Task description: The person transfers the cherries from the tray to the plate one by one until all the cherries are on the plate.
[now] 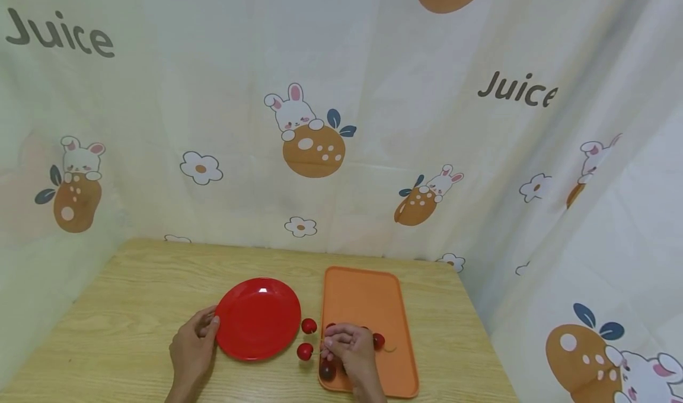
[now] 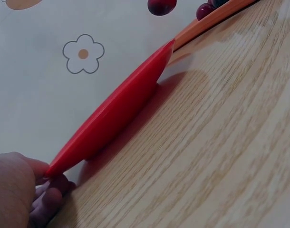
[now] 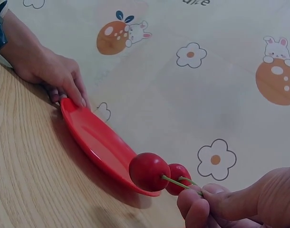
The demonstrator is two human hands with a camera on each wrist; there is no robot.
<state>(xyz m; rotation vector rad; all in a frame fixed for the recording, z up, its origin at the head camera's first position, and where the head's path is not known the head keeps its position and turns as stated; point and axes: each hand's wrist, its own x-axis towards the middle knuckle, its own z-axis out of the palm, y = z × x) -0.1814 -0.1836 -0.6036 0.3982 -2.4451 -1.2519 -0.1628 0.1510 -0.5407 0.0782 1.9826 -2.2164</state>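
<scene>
My left hand (image 1: 193, 346) grips the left rim of a round red plate (image 1: 258, 320), thumb over the edge and fingers underneath. In the left wrist view, the plate (image 2: 119, 107) shows edge-on over the wood table. With thumb and fingertips, my right hand (image 1: 354, 352) pinches the green stems of two red cherries, a nearer one (image 3: 149, 172) and a farther one (image 3: 179, 176). In the head view this pair, upper cherry (image 1: 309, 326) and lower cherry (image 1: 305, 351), hangs between the plate's right rim and the orange tray (image 1: 363, 296).
More cherries lie on the tray, partly hidden by my right hand, including a dark one (image 1: 327, 370) and a red one (image 1: 379, 340) with its stem. Printed curtains (image 1: 240, 118) enclose the wooden table (image 1: 133, 308) at the back and sides.
</scene>
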